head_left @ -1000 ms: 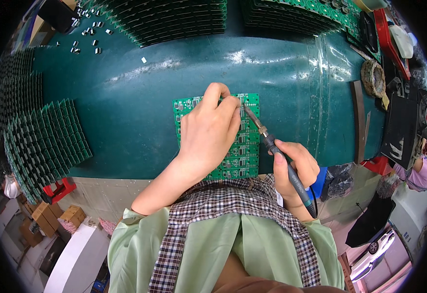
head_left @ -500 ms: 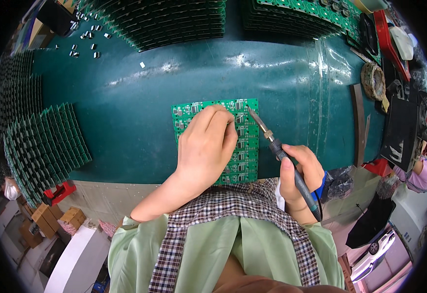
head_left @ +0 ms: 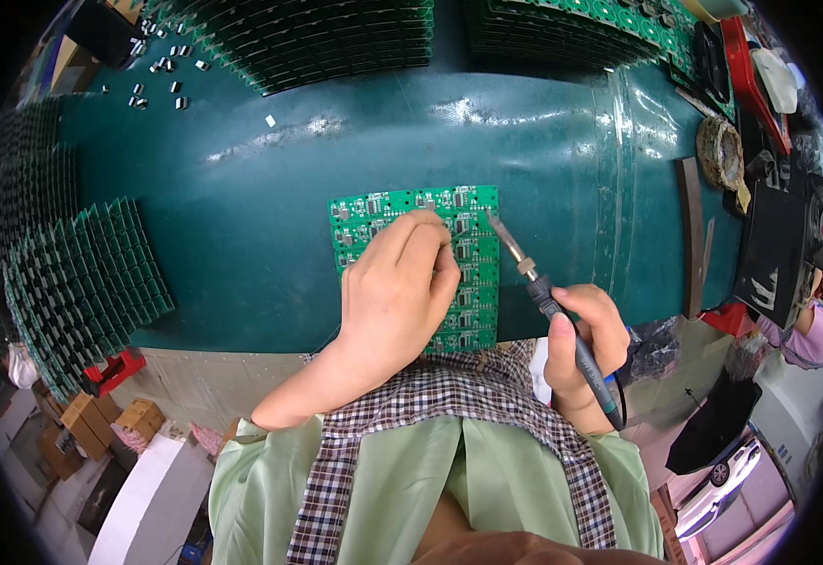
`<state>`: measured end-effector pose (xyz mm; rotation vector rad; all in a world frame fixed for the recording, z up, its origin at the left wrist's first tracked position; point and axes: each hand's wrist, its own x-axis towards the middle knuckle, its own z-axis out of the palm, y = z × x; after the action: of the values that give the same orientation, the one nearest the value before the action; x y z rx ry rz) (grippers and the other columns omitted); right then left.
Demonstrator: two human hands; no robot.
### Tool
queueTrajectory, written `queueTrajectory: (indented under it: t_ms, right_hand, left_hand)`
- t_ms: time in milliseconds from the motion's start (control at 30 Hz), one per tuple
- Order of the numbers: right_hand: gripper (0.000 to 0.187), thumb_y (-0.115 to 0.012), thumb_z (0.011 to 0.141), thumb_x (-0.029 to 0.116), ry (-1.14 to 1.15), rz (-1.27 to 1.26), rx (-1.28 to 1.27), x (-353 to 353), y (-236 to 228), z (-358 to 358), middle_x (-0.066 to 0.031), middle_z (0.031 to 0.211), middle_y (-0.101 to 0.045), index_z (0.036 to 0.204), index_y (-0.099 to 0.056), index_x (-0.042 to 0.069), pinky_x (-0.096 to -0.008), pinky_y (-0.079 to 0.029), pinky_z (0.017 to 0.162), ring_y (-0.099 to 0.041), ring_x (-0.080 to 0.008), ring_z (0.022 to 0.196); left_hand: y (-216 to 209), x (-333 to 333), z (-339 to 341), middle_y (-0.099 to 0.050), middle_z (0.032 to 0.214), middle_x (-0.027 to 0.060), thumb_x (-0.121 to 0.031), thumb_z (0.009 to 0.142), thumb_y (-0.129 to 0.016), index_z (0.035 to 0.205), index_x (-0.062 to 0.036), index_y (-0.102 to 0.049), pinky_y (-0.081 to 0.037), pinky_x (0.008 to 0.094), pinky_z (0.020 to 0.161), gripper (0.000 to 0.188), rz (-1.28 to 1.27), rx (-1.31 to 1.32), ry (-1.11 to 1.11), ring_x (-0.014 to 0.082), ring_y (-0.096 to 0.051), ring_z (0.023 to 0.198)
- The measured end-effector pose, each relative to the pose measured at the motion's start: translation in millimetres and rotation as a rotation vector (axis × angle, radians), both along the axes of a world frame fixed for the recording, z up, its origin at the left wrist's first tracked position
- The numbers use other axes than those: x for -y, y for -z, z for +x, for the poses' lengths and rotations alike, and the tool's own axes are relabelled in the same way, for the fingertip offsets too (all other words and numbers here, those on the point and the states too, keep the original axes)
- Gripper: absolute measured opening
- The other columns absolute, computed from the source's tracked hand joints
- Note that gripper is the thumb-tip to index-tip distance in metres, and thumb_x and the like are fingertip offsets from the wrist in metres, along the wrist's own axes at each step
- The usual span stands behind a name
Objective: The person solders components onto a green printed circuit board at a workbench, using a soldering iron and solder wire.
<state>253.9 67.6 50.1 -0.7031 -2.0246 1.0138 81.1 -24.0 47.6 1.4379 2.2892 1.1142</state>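
A green circuit board panel (head_left: 472, 297) with rows of small chips lies on the mat near my body. My left hand (head_left: 397, 278) rests over its left half, fingers curled and pinched together close to the upper rows. Whatever the fingertips hold is too small and covered to make out. In my right hand (head_left: 586, 334) is a soldering iron (head_left: 541, 294), gripped by its dark handle. The iron's tip points up and left, reaching the right edge of the panel near the second row.
Stacked circuit boards (head_left: 91, 282) stand on the left, with more board stacks (head_left: 336, 38) along the back. Small metal parts (head_left: 178, 87) are scattered at the far left. On the right lie a dark bar (head_left: 689, 235) and a tape roll (head_left: 718, 151). A person (head_left: 812, 334) shows at the far right.
The soldering iron and my right hand have shifted slightly right and down, the tip moving toward the panel's edge. My left hand stays nearly in place.
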Motion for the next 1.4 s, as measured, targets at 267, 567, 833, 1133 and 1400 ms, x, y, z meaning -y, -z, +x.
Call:
queueTrajectory:
  t_ms: [267, 567, 833, 1133, 1400]
  right_hand:
    - [0.013, -0.066, 0.073, 0.005, -0.014, -0.050, 0.089, 4, 5, 2, -0.0135, 0.072, -0.066, 0.083, -0.063, -0.003, -0.0291, -0.049, 0.053, -0.064, -0.0233, 0.059]
    - [0.014, -0.067, 0.074, 0.006, -0.039, -0.031, 0.085, 4, 5, 0, -0.0133, 0.072, -0.065, 0.085, -0.064, -0.003, -0.0292, -0.049, 0.053, -0.064, -0.0237, 0.059]
    - [0.016, -0.066, 0.075, 0.006, -0.059, 0.002, 0.063, 10, 6, 0, -0.0134, 0.070, -0.065, 0.088, -0.063, -0.003, -0.0299, -0.049, 0.052, -0.063, -0.0241, 0.058]
    - [0.015, -0.065, 0.076, 0.005, -0.068, 0.062, 0.076, 14, 3, 1, -0.0132, 0.067, -0.063, 0.087, -0.062, -0.005, -0.0301, -0.049, 0.050, -0.062, -0.0243, 0.055]
    - [0.015, -0.066, 0.075, 0.005, -0.028, 0.031, 0.031, 13, 2, 9, -0.0132, 0.067, -0.063, 0.086, -0.063, -0.004, -0.0296, -0.049, 0.050, -0.062, -0.0233, 0.055]
  left_hand:
    - [4, -4, -2, -0.059, 0.088, 0.0091, 0.002, 0.073, -0.063, 0.085, -0.0029, -0.054, -0.050, 0.0368, 0.058, 0.015, 0.006, -0.043, 0.002, 0.0279, -0.061, 0.071]
    - [2, -6, 2, -0.061, 0.090, 0.0100, 0.005, 0.072, -0.065, 0.085, -0.0020, -0.058, -0.050, 0.0348, 0.065, 0.016, -0.057, -0.021, -0.043, 0.0279, -0.062, 0.077]
    - [0, -3, 3, -0.060, 0.093, 0.0092, 0.003, 0.073, -0.065, 0.086, -0.0028, -0.059, -0.050, 0.0348, 0.065, 0.016, -0.063, -0.040, -0.044, 0.0276, -0.062, 0.078]
    - [-3, -2, 2, -0.059, 0.095, 0.0059, -0.002, 0.074, -0.068, 0.085, -0.0050, -0.060, -0.049, 0.0340, 0.061, 0.014, -0.145, -0.038, -0.031, 0.0245, -0.061, 0.073]
    - [-1, 10, 4, -0.056, 0.092, 0.0085, -0.001, 0.075, -0.065, 0.087, -0.0034, -0.056, -0.049, 0.0371, 0.060, 0.015, -0.024, 0.038, 0.030, 0.0275, -0.061, 0.075]
